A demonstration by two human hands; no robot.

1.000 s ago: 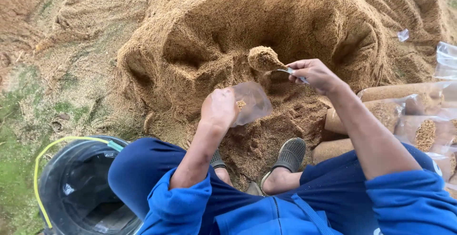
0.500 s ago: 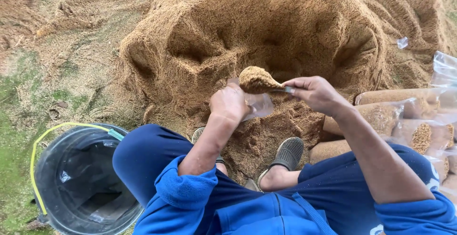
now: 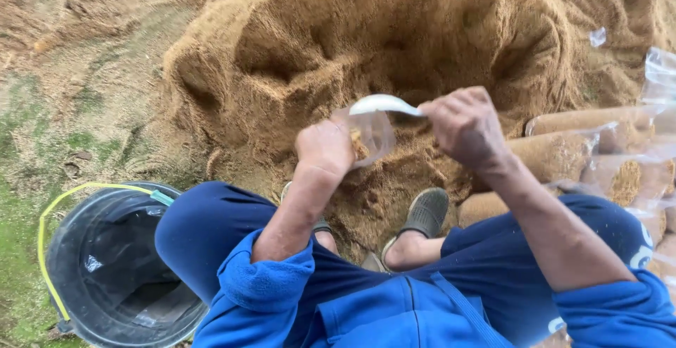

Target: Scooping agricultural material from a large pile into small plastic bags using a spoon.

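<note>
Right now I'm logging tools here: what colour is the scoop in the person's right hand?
White, seen from the underside; the scoop shows best in the head view.

Both forearms stretched forward and down, left grip (image 3: 325,147) and right grip (image 3: 465,124) clenched, knuckles up.

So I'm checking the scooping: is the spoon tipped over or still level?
Tipped. The white spoon in the right hand shows its pale underside, bowl turned down over the clear bag held by the left hand.
</note>
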